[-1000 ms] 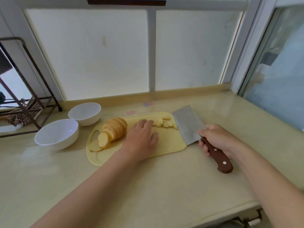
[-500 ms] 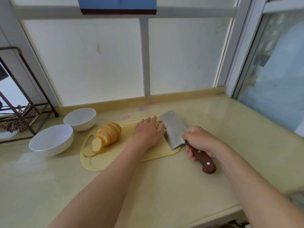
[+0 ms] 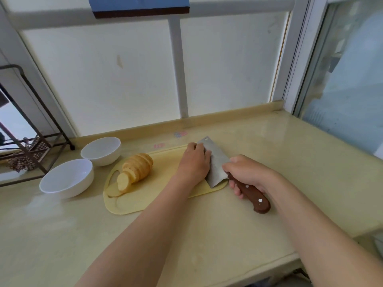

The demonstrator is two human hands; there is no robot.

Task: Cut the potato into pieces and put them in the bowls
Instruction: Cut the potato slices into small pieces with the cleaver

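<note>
1. Left hand [image 3: 194, 164] lies palm down on the cutting board [image 3: 145, 201], fingers fairly straight against the flat of the cleaver [image 3: 215, 162]. It grips nothing visible, and whatever is under it is hidden.
2. Right hand [image 3: 246, 175] wraps the cleaver's wooden handle, blade tilted over the board's right end.
3. Potato [image 3: 136, 168] sits sliced and fanned on the board's left end, nearer the back edge of the desk [image 3: 207, 235].
4. Near bowl [image 3: 66, 179] and far bowl [image 3: 101, 150] stand toward the desk's left edge, with no pieces visible inside.
5. Slicing looks mostly done; filling the bowls is not yet started.
</note>
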